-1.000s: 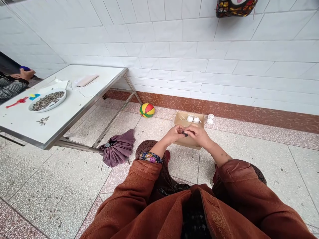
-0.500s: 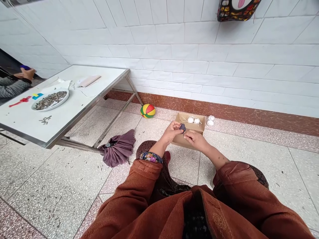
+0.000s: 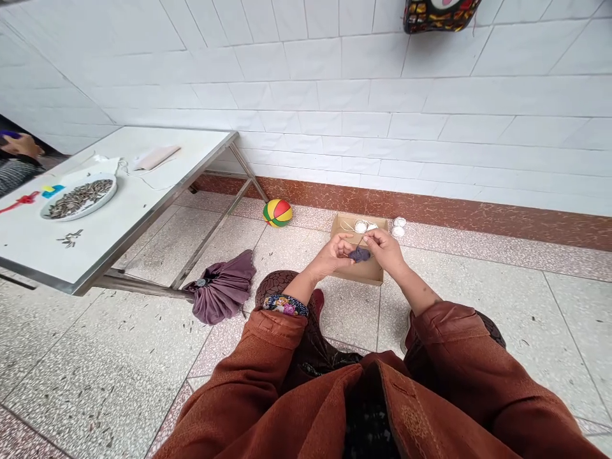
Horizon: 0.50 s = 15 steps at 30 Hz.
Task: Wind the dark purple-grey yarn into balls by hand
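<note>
My left hand (image 3: 329, 257) holds a small dark purple-grey ball of yarn (image 3: 360, 254) between its thumb and fingers, over the cardboard box on the floor. On the other side of it, my right hand (image 3: 386, 250) is raised slightly, thumb and fingertips pinched on what looks like the yarn's strand. White yarn balls (image 3: 361, 225) lie at the far side of the cardboard box (image 3: 368, 275), partly hidden behind my right hand. Two more white balls (image 3: 398, 226) rest on the floor just right of the box.
Left stands a white table (image 3: 108, 239) bearing a plate of seeds or husks (image 3: 81, 197). A person's hand (image 3: 23, 145) shows beyond it. A striped ball (image 3: 278, 213) and a gathered purple cloth (image 3: 222, 287) lie on the floor. A tiled wall (image 3: 306, 95) runs along the back.
My right hand has lifted from beside the yarn ball to above it, drawing the strand up. The ball has turned and shows more fully. The whole view has shifted slightly to the right.
</note>
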Tool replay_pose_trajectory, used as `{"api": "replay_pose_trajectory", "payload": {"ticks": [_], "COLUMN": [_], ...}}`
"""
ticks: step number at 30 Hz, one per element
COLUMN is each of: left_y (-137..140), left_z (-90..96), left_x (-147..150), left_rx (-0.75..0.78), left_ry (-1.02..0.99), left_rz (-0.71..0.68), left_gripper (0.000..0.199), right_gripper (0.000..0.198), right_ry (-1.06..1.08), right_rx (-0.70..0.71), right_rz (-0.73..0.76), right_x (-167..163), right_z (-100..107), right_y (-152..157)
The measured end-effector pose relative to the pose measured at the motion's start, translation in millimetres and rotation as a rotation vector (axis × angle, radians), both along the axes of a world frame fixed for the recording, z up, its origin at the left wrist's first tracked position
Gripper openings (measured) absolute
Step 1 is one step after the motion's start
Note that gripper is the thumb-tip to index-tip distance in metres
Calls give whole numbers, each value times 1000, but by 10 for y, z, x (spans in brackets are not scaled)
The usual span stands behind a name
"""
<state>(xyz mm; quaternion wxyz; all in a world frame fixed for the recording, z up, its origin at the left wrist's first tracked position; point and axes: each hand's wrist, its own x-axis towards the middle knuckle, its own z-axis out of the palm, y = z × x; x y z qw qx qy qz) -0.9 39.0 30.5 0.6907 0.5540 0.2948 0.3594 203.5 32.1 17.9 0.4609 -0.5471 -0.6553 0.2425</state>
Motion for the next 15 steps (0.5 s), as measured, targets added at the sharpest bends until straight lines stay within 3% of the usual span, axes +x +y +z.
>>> {"api": "replay_pose_trajectory", "payload": {"ticks": [2,6,10,15], "left_y": [33,110,141,117], "left_z": [16,-40,-117,-147], "left_x": [-16,-36,-42,-20], "left_rx": [-18,-26,-24,-6], "left_ry": [-66,-93,11,166], "left_rz": [97,259,288,254], "left_gripper": [67,59,59,62], "right_gripper": [15,14,16,22], "right_ry": [-61,-216,-285,-215], "right_rx": [-33,-27,52,117], "right_rz": [25,234,353,357], "right_x": [-24,-180,-274,-167], "right_z": [-95,-186,-119,38], "right_y": [-9,-161,-293,-252]}}
